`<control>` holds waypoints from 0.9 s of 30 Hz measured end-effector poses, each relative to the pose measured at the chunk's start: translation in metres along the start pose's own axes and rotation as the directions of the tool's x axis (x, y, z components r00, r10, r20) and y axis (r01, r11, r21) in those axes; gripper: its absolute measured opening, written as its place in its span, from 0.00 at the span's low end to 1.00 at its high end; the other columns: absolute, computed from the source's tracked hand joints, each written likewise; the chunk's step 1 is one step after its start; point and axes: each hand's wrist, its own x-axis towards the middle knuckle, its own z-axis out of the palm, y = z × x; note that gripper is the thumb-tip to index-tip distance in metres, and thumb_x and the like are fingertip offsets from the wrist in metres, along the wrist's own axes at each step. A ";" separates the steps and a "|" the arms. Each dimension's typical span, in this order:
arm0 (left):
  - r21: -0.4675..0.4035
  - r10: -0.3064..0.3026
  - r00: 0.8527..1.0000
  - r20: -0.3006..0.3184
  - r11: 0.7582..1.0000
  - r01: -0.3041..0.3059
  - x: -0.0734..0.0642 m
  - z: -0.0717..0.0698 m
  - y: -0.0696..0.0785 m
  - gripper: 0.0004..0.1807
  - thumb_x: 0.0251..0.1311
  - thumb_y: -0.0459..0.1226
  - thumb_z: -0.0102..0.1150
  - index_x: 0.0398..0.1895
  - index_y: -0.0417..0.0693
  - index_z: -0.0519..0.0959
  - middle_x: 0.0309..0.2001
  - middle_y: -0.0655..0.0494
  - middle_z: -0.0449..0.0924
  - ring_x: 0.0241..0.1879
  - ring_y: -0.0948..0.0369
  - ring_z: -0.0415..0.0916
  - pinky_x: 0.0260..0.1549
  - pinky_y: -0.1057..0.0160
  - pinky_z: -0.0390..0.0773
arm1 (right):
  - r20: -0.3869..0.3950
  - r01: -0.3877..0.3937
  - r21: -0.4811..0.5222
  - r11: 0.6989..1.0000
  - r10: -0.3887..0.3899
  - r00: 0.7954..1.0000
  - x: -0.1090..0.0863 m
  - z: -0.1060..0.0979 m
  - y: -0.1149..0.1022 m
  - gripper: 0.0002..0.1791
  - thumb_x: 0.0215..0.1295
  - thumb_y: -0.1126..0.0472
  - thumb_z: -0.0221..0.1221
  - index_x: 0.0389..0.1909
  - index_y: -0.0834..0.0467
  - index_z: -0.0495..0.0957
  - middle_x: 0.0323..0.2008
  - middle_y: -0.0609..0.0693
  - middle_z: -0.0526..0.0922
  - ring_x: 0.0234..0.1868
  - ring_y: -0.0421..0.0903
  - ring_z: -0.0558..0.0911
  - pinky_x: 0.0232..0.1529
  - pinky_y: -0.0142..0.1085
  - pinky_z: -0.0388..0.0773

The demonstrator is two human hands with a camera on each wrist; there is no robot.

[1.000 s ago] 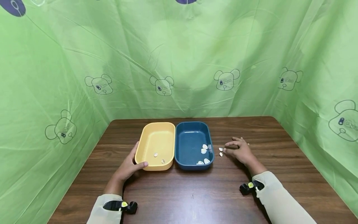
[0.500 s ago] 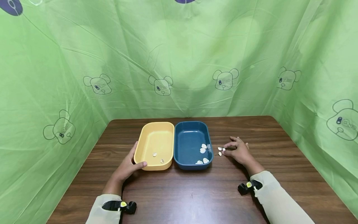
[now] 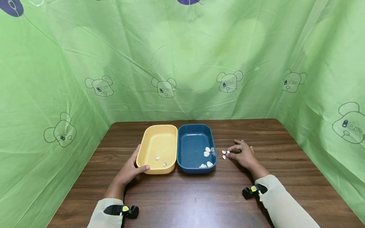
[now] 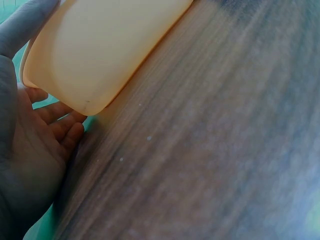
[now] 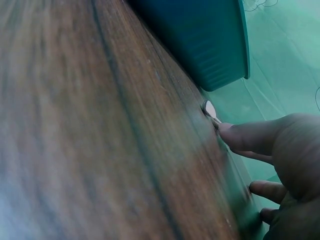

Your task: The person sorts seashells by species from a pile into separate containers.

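Observation:
My left hand [image 3: 129, 172] holds the near-left corner of a yellow bin [image 3: 156, 126]. Its thumb lies over the rim, and the fingers go round the outer wall. Two small whitish shells [image 3: 157, 157] lie inside that bin. On the table right of the blue bin [image 3: 195, 170], my right hand [image 3: 246, 156] pinches a small white shell [image 3: 228, 152] between thumb and forefinger, the other fingers spread behind. Two more shells lie just beside the fingertips, one of them a loose shell [image 3: 224, 157]. In the right wrist view the thumb [image 5: 250, 137] hides part of the pinched shell.
The blue bin stands against the yellow one and has several white shells [image 3: 206, 154] along its right side and near end. Both bins rest on a dark wooden table [image 3: 182, 196]. Green cloth [image 3: 188, 63] hangs behind the table and at both sides.
My right thumb and forefinger have come together on the shell, after a slight move toward the blue bin. My left hand keeps its hold on the yellow bin.

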 end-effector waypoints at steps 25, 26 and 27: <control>0.002 -0.001 1.000 0.000 1.000 0.001 0.000 0.000 -0.001 0.63 0.64 0.33 0.74 0.92 0.53 0.40 0.88 0.35 0.50 0.70 0.43 0.71 0.62 0.74 0.73 | -0.225 0.050 0.115 0.992 -0.023 0.974 0.000 -0.005 -0.033 0.09 0.69 0.68 0.71 0.47 0.66 0.89 0.46 0.63 0.88 0.44 0.45 0.82 0.48 0.25 0.76; 0.000 0.001 1.000 0.001 1.000 -0.001 0.000 0.000 -0.001 0.63 0.64 0.33 0.74 0.92 0.53 0.40 0.87 0.34 0.51 0.70 0.44 0.72 0.62 0.74 0.74 | -0.224 0.060 0.111 0.992 -0.034 0.974 0.000 -0.005 -0.034 0.08 0.70 0.68 0.71 0.47 0.66 0.89 0.45 0.63 0.89 0.42 0.42 0.81 0.46 0.24 0.75; -0.002 0.004 1.000 0.002 1.000 -0.004 0.000 0.000 -0.001 0.63 0.64 0.33 0.74 0.92 0.53 0.40 0.87 0.34 0.51 0.70 0.44 0.72 0.62 0.73 0.74 | -0.222 0.069 0.108 0.992 -0.044 0.974 0.001 -0.006 -0.036 0.08 0.70 0.68 0.71 0.47 0.66 0.89 0.44 0.62 0.89 0.41 0.41 0.80 0.45 0.24 0.75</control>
